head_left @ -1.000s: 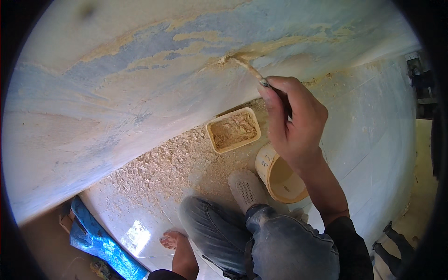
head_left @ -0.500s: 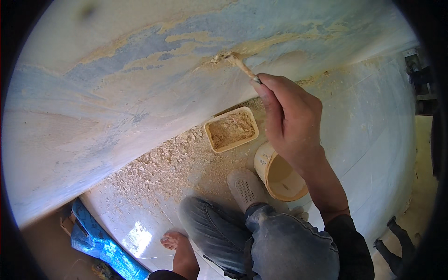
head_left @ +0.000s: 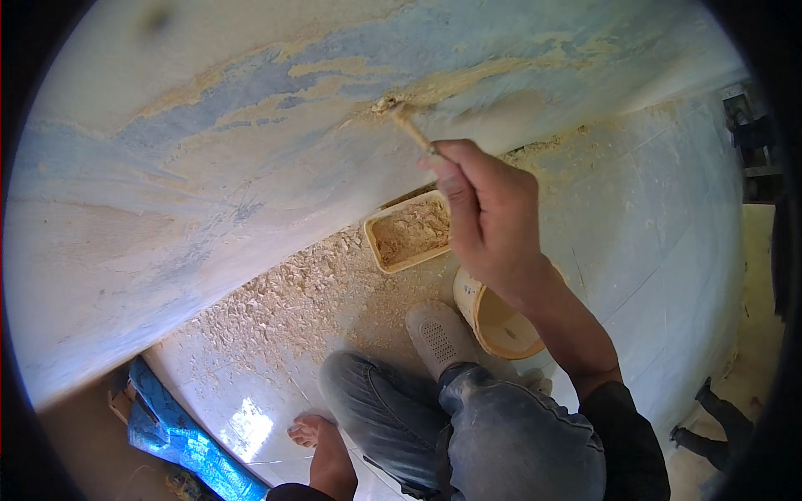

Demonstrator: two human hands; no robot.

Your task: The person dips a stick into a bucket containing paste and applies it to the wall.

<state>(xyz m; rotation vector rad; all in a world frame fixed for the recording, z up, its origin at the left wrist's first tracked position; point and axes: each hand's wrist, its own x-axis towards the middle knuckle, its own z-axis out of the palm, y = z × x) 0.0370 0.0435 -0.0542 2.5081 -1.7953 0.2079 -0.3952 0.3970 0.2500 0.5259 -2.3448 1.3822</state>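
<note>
My right hand [head_left: 493, 204] is closed around a slim wooden-handled tool [head_left: 413, 132]. The tool's head is against a lumpy beige patch [head_left: 386, 105] on the wall [head_left: 192, 184], which is streaked blue-grey and cream. Its exact shape is too small to make out. Below my right hand lies a cream rectangular tub [head_left: 407, 263] holding a beige, crumbly mass [head_left: 411, 231]; the hand hides the tub's right edge. My left hand [head_left: 309, 430] is low beside my knee, over the tiled floor, fingers apart and nothing visible in it.
A round cream bucket [head_left: 474, 305] stands right of my shoe [head_left: 439, 338], partly behind my forearm. Beige flakes [head_left: 284, 301] litter the floor along the wall's foot. Blue shiny sheeting [head_left: 188, 438] lies at lower left. At lower right a person's dark-clad limbs [head_left: 718, 426] show.
My right hand has moved left and slightly down with the tool, whose head has shifted left along the patch. My left hand has stayed put. The dark limbs at lower right have shifted.
</note>
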